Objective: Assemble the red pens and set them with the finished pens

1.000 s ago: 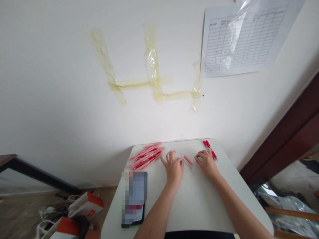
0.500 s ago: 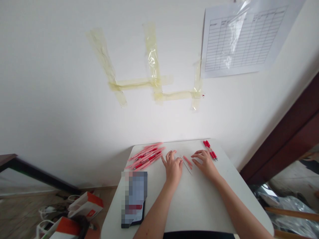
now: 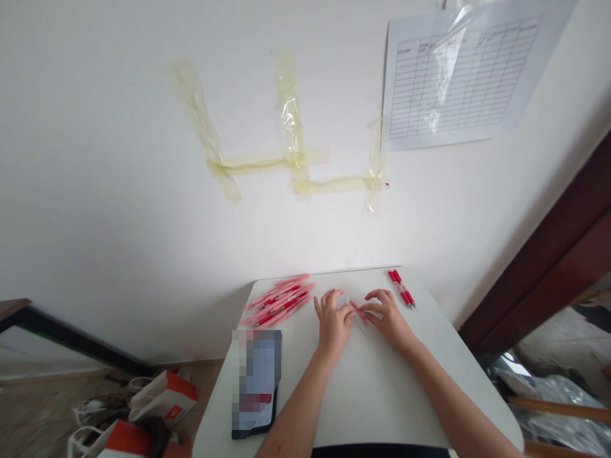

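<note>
My left hand lies on the white table with its fingers spread, and its fingertips touch a thin clear tube. My right hand has come in from the right, its thumb and forefinger pinched on a short pink pen part between the two hands. A heap of several pink and red pens lies to the left of my left hand. Two red pens lie side by side beyond my right hand.
A dark phone-like device lies at the table's left edge. The table stands against a white wall with yellowed tape strips and a printed form. Orange-and-white boxes lie on the floor at left; a dark wooden frame is at right.
My right hand has slid left from beside the two red pens to the pink pen part and closed its fingertips on it. My left hand has barely moved.
</note>
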Action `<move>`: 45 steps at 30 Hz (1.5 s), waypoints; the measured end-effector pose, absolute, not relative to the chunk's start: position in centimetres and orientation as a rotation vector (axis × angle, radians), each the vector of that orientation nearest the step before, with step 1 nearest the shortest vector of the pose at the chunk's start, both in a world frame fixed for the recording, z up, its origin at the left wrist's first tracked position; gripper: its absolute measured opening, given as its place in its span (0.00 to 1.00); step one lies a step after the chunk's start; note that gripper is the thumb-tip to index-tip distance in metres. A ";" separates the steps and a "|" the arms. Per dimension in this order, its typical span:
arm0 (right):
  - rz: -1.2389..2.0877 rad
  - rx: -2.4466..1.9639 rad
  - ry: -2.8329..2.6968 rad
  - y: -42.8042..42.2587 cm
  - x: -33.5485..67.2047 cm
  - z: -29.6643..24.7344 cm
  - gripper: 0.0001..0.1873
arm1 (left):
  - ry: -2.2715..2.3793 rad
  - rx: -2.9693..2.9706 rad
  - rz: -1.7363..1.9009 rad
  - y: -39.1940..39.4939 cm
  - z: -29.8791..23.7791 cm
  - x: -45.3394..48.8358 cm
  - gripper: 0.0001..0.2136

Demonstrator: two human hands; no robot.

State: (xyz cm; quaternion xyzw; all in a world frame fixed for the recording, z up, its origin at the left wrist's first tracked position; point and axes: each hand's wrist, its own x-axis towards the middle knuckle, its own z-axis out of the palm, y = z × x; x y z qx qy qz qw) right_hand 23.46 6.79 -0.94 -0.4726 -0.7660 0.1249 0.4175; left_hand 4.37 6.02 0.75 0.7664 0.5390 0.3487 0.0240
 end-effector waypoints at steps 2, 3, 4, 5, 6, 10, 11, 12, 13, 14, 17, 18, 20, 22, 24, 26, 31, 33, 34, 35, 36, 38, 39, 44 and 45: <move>0.324 -1.180 -1.934 6.8 23.4 -0.9 0.11 | 1.672 2.369 1.078 6.0 0.8 4.4 0.06; 0.328 -1.178 -1.939 6.8 23.4 -0.9 0.11 | 1.673 2.368 1.074 6.0 0.8 4.4 0.05; 0.328 -1.177 -1.940 6.8 23.4 -1.0 0.11 | 1.674 2.367 1.067 6.0 0.8 4.4 0.05; 0.327 -1.177 -1.940 6.8 23.4 -1.0 0.11 | 1.677 2.365 1.057 6.0 0.8 4.4 0.05; 0.323 -1.177 -1.939 6.8 23.5 -1.0 0.11 | 1.681 2.362 1.043 6.1 0.8 4.4 0.05; 0.284 -1.196 -1.904 7.2 24.2 -1.1 0.11 | 1.712 2.347 0.956 6.4 0.7 3.9 0.11; 0.262 -1.207 -1.883 7.3 24.5 -1.2 0.11 | 1.720 2.345 0.930 6.5 0.6 3.8 0.12; 0.236 -1.219 -1.862 7.5 24.8 -1.2 0.11 | 1.724 2.345 0.907 6.6 0.6 3.6 0.12; 0.207 -1.230 -1.841 7.7 25.1 -1.2 0.11 | 1.725 2.346 0.886 6.7 0.6 3.5 0.12; 0.179 -1.237 -1.823 7.8 25.4 -1.3 0.11 | 1.722 2.347 0.869 6.7 0.6 3.4 0.12; 0.140 -1.242 -1.788 8.2 26.2 -1.4 0.12 | 1.713 2.352 0.833 6.8 0.7 3.3 0.11; 0.138 -1.244 -1.782 8.3 26.3 -1.4 0.12 | 1.711 2.356 0.826 6.8 0.8 3.3 0.10; 0.138 -1.246 -1.773 8.3 26.4 -1.5 0.13 | 1.703 2.372 0.820 6.8 0.8 3.2 0.08; 0.141 -1.246 -1.767 8.3 26.4 -1.5 0.14 | 1.686 2.399 0.817 6.8 0.9 3.1 0.06; 0.146 -1.246 -1.759 8.3 26.4 -1.5 0.14 | 1.671 2.420 0.814 6.8 0.9 2.9 0.07; 0.155 -1.250 -1.752 8.3 26.4 -1.5 0.14 | 1.664 2.422 0.818 6.8 1.0 2.7 0.07; 0.189 -1.249 -1.713 8.2 26.6 -1.2 0.14 | 1.687 2.387 0.894 6.7 1.7 2.4 0.06; 0.219 -1.252 -1.702 8.1 26.7 -1.0 0.14 | 1.744 2.354 0.947 6.7 1.9 2.2 0.06; 0.235 -1.253 -1.702 8.0 26.6 -0.8 0.13 | 1.785 2.332 0.969 6.7 2.0 2.2 0.06; 0.248 -1.252 -1.709 7.9 26.6 -0.7 0.13 | 1.830 2.310 0.984 6.8 2.0 2.1 0.07; 0.259 -1.250 -1.722 7.8 26.5 -0.6 0.12 | 1.874 2.291 0.989 6.8 2.0 2.0 0.07; 0.270 -1.246 -1.755 7.6 26.2 -0.5 0.11 | 1.938 2.264 0.977 6.9 1.9 1.9 0.08; 0.276 -1.248 -1.770 7.5 26.0 -0.5 0.11 | 1.957 2.257 0.967 7.0 1.9 1.9 0.08; 0.319 -1.255 -1.809 7.4 25.2 -0.9 0.11 | 1.989 2.238 0.952 7.1 1.7 2.0 0.08; 0.322 -1.253 -1.811 7.4 25.1 -1.0 0.11 | 1.989 2.235 0.956 7.1 1.7 2.0 0.08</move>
